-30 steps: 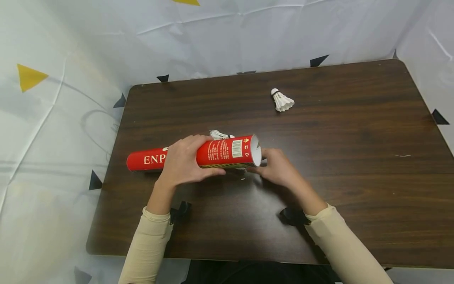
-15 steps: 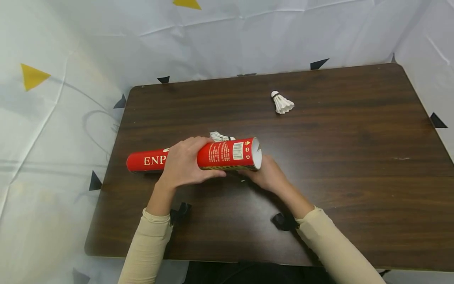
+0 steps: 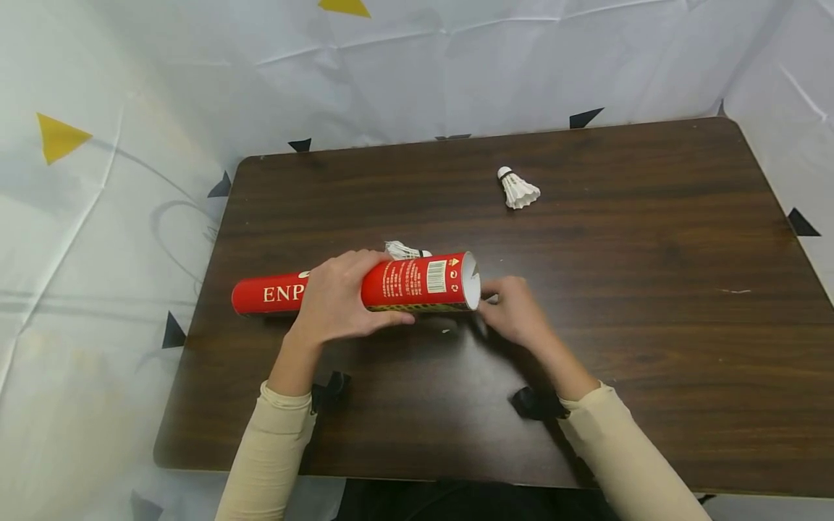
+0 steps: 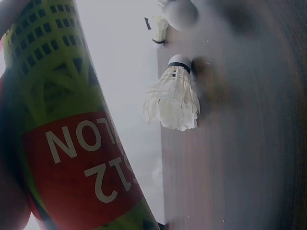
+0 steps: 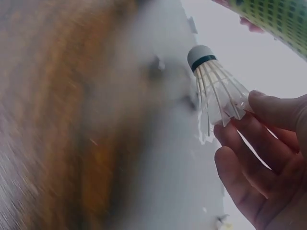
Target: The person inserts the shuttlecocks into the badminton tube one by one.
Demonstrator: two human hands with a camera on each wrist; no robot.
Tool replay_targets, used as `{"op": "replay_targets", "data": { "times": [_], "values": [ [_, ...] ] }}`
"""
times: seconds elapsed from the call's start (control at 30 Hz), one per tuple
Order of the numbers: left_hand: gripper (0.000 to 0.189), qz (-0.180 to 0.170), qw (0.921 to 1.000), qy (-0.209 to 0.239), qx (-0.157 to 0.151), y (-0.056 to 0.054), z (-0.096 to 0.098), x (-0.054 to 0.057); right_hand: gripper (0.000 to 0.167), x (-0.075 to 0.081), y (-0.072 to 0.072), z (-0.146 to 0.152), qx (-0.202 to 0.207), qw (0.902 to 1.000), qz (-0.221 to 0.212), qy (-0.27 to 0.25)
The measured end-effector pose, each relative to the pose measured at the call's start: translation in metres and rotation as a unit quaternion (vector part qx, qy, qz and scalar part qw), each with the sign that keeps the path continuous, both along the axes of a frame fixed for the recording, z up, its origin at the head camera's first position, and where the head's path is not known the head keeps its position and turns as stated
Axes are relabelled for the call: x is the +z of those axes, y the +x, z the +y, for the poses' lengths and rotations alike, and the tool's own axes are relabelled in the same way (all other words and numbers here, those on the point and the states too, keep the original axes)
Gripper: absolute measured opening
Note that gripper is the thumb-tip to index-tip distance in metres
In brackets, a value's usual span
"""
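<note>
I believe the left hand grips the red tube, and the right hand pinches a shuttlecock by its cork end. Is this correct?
Not quite: the right wrist view shows the right hand pinching the shuttlecock by its feathers, not its cork end. The left hand grips the red tube.

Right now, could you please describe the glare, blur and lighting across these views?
Head: pale glare on the near half of the table; left wrist: tube dim and backlit; right wrist: table badly blurred, shuttlecock in the right hand much clearer.
</note>
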State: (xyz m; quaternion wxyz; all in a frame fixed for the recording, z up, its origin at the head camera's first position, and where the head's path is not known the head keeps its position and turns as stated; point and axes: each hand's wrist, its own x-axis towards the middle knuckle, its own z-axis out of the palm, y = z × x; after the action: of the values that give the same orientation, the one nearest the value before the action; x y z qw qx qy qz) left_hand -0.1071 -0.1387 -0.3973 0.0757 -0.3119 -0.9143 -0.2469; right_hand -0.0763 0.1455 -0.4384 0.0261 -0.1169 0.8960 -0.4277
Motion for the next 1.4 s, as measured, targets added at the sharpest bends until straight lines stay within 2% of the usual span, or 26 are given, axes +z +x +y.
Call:
{"op": "replay_targets", "data": {
  "times": [0.13,0.23,0.43,0.6,0.8,0.97,1.13,1.27,1.4],
  "values": [
    [0.079,-0.004,1.0000,0.001,0.001,-0.001,-0.001,0.002,0.014,0.015,0.000,0.015,-0.031,0.9993,-0.005,-0.018],
    [0.079,-0.003,1.0000,0.001,0.003,-0.002,-0.001,0.003,0.014,0.028,0.001,0.030,-0.066,0.9972,0.013,-0.032],
    [0.078,-0.001,1.0000,0.000,0.003,-0.002,-0.002,0.001,0.016,0.061,0.013,0.060,-0.134,0.9857,0.065,-0.077],
    [0.079,-0.001,1.0000,0.000,0.002,-0.001,-0.002,0.000,0.014,0.085,0.026,0.071,-0.146,0.9738,0.096,-0.145],
    [0.078,-0.001,1.0000,0.002,0.001,-0.001,-0.001,0.000,0.011,0.096,0.036,0.066,-0.119,0.9741,0.125,-0.147],
    [0.079,-0.005,1.0000,0.000,0.001,0.000,0.000,0.001,0.014,0.094,0.037,0.053,-0.072,0.9754,0.153,-0.141],
    [0.079,-0.005,1.0000,-0.003,0.004,0.001,0.000,0.001,0.017,0.089,0.037,0.040,-0.006,0.9758,0.178,-0.127],
    [0.079,-0.005,1.0000,-0.003,0.005,0.001,-0.001,0.000,0.020,0.086,0.035,0.029,0.038,0.9803,0.165,-0.101],
    [0.079,-0.003,1.0000,-0.002,0.004,0.000,-0.001,-0.001,0.020,0.086,0.035,0.020,0.058,0.9838,0.149,-0.081]
  ]
}}
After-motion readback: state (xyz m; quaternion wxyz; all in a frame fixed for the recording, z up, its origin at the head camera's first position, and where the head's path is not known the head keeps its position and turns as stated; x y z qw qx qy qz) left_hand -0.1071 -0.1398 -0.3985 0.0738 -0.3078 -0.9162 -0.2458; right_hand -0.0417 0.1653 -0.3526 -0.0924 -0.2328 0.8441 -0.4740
